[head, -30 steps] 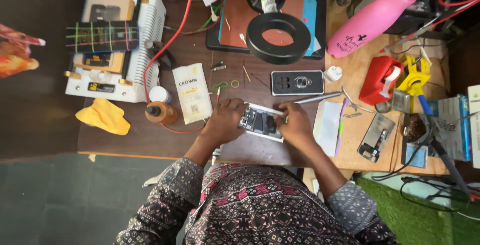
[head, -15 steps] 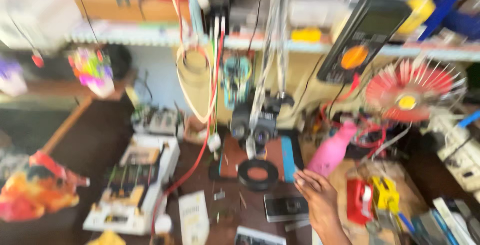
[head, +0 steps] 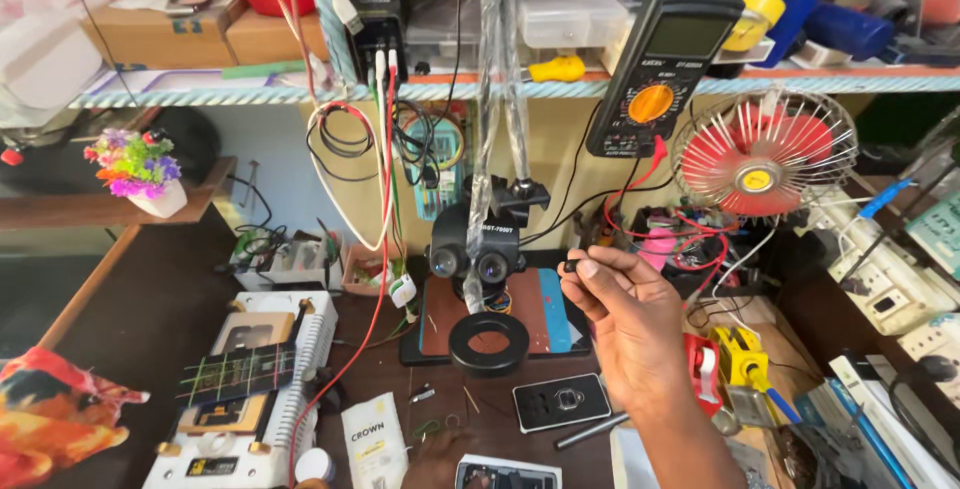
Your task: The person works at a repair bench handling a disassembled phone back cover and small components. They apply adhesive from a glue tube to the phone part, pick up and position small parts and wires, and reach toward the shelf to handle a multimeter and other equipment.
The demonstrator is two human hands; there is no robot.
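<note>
Fingertips of your right hand (head: 630, 324), centre right of the frame, pinch a tiny dark part (head: 570, 266), raised just right of the microscope (head: 478, 249). I judge the part light, hard and easy to drop; keep the grip on its sides. Your left hand (head: 440, 449) shows only partly at the bottom centre, beside a phone (head: 505, 474), and you cannot tell whether it's gripping anything. A black ring (head: 488, 344) lies on the mat (head: 545, 314) under the microscope
</note>
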